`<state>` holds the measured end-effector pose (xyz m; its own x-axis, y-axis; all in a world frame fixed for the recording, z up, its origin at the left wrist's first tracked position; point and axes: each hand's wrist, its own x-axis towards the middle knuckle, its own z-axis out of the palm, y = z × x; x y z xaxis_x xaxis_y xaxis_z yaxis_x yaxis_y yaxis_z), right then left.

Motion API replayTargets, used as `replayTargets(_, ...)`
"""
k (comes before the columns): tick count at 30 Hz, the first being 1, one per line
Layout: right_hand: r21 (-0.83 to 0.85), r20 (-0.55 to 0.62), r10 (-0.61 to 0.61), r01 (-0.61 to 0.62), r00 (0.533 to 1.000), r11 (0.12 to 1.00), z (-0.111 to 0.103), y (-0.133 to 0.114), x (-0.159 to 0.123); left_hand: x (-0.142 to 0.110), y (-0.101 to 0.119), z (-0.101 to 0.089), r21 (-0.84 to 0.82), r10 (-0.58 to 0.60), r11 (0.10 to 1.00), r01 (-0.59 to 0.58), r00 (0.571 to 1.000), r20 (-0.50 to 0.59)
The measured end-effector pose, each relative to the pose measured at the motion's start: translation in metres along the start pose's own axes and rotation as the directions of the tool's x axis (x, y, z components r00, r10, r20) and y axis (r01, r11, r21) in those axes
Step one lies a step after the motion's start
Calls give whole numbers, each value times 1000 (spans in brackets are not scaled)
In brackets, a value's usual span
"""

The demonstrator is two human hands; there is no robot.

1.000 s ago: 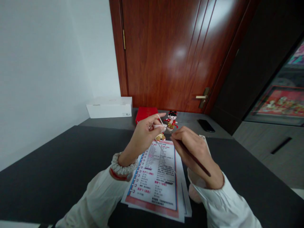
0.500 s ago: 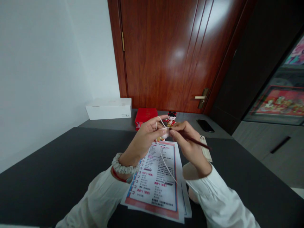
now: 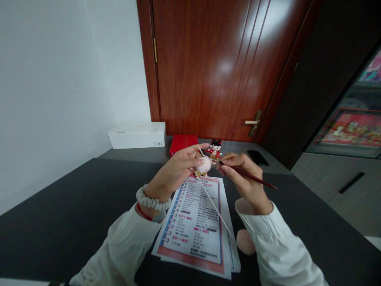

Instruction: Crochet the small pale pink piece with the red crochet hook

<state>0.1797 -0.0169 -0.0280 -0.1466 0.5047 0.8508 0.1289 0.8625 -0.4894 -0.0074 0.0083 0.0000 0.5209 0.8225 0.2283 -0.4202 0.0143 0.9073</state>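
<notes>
Near side first: a ball of pale yarn (image 3: 245, 242) lies on the dark surface (image 3: 119, 190) against my right sleeve (image 3: 282, 246), nearer to me than my right fingers (image 3: 235, 159). From it a strand (image 3: 214, 204) runs over the printed sheets (image 3: 202, 230) to my left fingers (image 3: 194, 163). Finding: half a second ago this strand hung in a slack curve; it is now straight, which I judge to mean yarn being drawn under tension.

My left fingers pinch the pale crocheted piece (image 3: 204, 165), index raised with yarn over it. The piece has turned, showing its rounded side between both sets of fingers. My right fingers pinch the dark hook (image 3: 253, 177) and have backed off rightward from the work. The hook reaches towards the piece's right edge; whether a loop sits on it is too small to tell. I read this as the pulling part of a stitch.

Beyond the fingers, roughly between them, stands a doll in red (image 3: 215, 149); beyond my left fingers, a red box (image 3: 183, 143); beyond my right, a phone (image 3: 257, 157); farthest, a wooden door (image 3: 208, 79)
</notes>
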Motion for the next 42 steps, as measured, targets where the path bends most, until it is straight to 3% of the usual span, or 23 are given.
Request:
replayTargets(9,141,74,113,-123,991,982,-15,-7,-2,0,-1,-15,43,-88,996,83,984,153)
replayTargets(14,143,99,169,-183,981,973,-21,-6,-4,-1,-2,-21,67,-141,989,131,972,186)
replayTargets(18,250,124,211,-236,970,939,-21,-2,-4,-1,-4,-23,69,-190,982,179,951,242)
replayTargets(23,426,138,246,-282,959,860,-14,5,2,-2,-4,-16,132,-69,990,45,981,179)
replayTargets(29,231,54,262,-267,964,935,-13,-4,2,-5,-3,-4,375,132,917,-136,991,37)
replayTargets(42,-215,31,76,-68,997,974,-2,-19,5,0,1,4,541,247,816,-202,969,-10)
